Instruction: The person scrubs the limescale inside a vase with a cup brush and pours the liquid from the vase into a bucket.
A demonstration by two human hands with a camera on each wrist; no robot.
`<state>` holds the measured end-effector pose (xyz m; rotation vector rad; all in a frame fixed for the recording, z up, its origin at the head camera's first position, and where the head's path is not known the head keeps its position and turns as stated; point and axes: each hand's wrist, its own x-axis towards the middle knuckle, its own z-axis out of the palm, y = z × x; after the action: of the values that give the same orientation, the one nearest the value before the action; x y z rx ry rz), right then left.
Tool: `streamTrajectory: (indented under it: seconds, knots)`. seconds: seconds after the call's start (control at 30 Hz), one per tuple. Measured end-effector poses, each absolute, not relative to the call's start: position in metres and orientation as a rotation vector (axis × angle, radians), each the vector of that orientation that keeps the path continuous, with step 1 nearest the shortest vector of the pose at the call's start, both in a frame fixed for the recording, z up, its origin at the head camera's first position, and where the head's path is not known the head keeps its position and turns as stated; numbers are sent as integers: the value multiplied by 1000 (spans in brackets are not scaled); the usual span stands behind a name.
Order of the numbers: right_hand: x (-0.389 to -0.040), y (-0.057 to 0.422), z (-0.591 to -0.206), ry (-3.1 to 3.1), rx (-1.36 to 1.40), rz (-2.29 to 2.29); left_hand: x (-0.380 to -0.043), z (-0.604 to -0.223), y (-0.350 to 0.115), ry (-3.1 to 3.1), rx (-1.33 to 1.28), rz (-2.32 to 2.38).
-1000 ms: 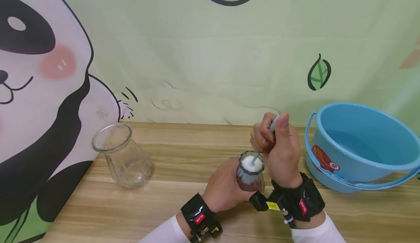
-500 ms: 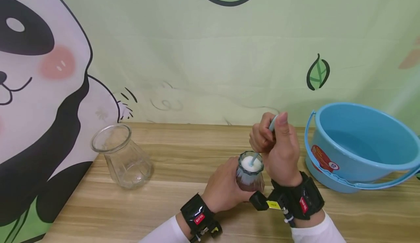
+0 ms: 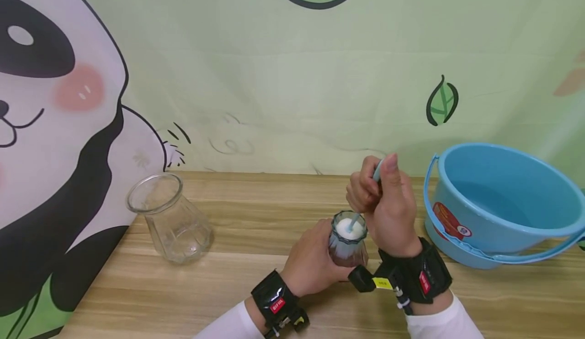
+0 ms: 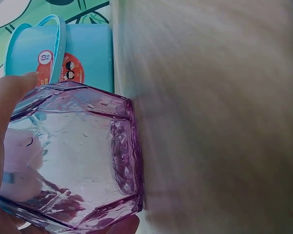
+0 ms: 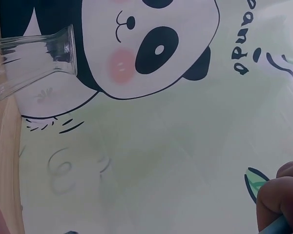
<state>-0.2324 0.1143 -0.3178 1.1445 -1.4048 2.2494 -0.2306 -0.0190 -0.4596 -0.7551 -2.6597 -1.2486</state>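
Gripping a small, purple-tinted, faceted glass vase [image 3: 347,251] on or just above the wood-grain tabletop [image 3: 256,212], the left hand [image 3: 314,260] is curling thumb and fingers round it. The vase is likely handling as rigid, slippery and breakable, its body offering surer purchase than its rim. Inside, a white, seemingly soft brush head [image 3: 345,228] is sitting; the right hand [image 3: 390,207] is clenching its light-blue stick handle [image 3: 354,220] in curled fingers. A clear glass jar [image 3: 178,227] is standing well leftward, a blue plastic bucket [image 3: 493,235] near the right hand.
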Motion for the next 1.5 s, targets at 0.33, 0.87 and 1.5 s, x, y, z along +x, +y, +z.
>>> streamTrajectory:
  seconds: [0.33, 0.87, 1.5]
  knots:
    - [-235, 114, -320, -1426, 1107, 2254, -229, -461, -20, -2682, -722, -1244]
    - [-236, 114, -321, -1431, 1086, 2269, -230, -461, -20, -2712, -703, -1220]
    - [-238, 117, -321, -1501, 1205, 2221, -230, -462, -19, -2703, -710, -1194]
